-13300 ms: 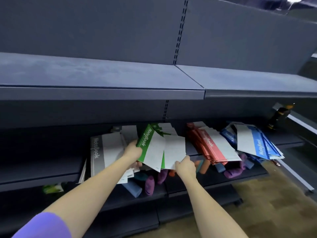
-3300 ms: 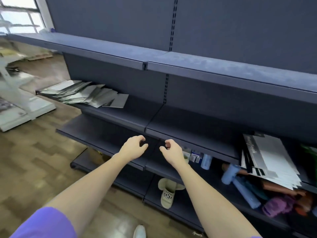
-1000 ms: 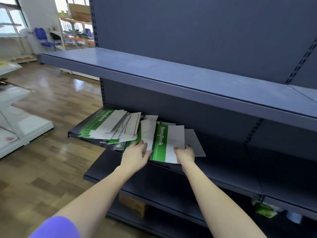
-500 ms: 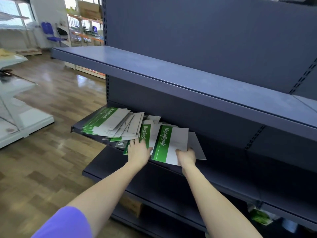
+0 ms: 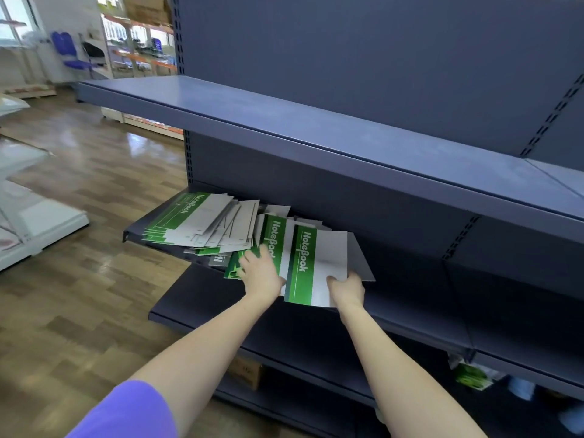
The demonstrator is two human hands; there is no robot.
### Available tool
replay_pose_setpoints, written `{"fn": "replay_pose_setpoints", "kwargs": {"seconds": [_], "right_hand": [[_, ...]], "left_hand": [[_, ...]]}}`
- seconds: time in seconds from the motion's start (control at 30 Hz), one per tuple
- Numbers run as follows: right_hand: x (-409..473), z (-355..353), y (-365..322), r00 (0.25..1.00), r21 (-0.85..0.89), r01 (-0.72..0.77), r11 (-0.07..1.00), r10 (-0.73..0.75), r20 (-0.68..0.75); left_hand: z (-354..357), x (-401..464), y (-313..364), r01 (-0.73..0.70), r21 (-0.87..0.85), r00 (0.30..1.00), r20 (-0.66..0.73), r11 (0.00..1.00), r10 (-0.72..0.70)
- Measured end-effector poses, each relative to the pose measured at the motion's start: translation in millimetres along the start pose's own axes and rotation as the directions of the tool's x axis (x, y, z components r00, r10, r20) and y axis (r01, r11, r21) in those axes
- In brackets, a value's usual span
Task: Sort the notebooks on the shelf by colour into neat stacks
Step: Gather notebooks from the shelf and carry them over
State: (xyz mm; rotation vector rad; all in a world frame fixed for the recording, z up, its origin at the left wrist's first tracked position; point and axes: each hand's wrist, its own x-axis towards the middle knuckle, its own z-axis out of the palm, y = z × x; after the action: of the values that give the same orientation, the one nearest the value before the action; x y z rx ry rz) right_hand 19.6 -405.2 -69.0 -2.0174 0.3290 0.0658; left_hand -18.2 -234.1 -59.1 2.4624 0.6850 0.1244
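Note:
A loose heap of green-and-white notebooks [image 5: 205, 222] lies at the left end of a dark shelf [image 5: 132, 232]. To its right lie more green notebooks, the top one [image 5: 319, 263] sticking out over the shelf's front edge. My right hand [image 5: 346, 289] grips that notebook's near right corner. My left hand [image 5: 262, 273] lies flat on the green notebooks just to its left, fingers spread. A grey notebook [image 5: 218, 259] peeks out from under the heap.
A wide blue-grey shelf [image 5: 316, 134] overhangs the notebooks closely. A lower dark shelf [image 5: 221, 305] juts out beneath them. Green packets [image 5: 471, 376] sit low on the right. Wooden floor and a white rack [image 5: 31, 222] lie to the left.
The view has drawn nearer and shifted slightly. My right hand has drawn the top green notebook a little toward me over the shelf edge. My left hand stays on the neighbouring notebooks.

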Motion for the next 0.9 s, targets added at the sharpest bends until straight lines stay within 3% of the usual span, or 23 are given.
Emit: {"fn": "replay_pose_setpoints", "kwargs": {"seconds": [0.07, 0.2, 0.33, 0.57, 0.77, 0.9], "right_hand": [[-3, -3, 2, 1.000, 0.013, -0.010, 1.000, 0.010, -0.010], [-7, -13, 10, 0.998, 0.040, -0.051, 0.998, 0.053, -0.038], [-9, -23, 21, 0.997, 0.067, -0.063, 0.996, 0.067, -0.046], [-19, -66, 44, 0.997, 0.101, -0.028, 0.994, 0.036, -0.071], [-31, -156, 87, 0.987, 0.149, -0.031, 0.988, 0.054, -0.154], [-47, -233, 135, 0.971, 0.157, -0.035, 0.987, 0.070, -0.228]], "left_hand": [[-3, 2, 2, 0.080, -0.096, 0.997, 0.007, 0.992, -0.080], [-4, 0, 1, 0.081, -0.301, 0.997, 0.015, 0.950, -0.080], [-4, -3, 5, 0.034, -0.274, 0.999, 0.019, 0.961, -0.030], [9, -37, 35, -0.056, -0.449, 0.980, 0.145, 0.892, 0.135], [45, -90, 92, -0.104, -0.512, 0.961, 0.170, 0.853, 0.220], [82, -139, 143, -0.129, -0.448, 0.943, 0.220, 0.885, 0.249]]}}
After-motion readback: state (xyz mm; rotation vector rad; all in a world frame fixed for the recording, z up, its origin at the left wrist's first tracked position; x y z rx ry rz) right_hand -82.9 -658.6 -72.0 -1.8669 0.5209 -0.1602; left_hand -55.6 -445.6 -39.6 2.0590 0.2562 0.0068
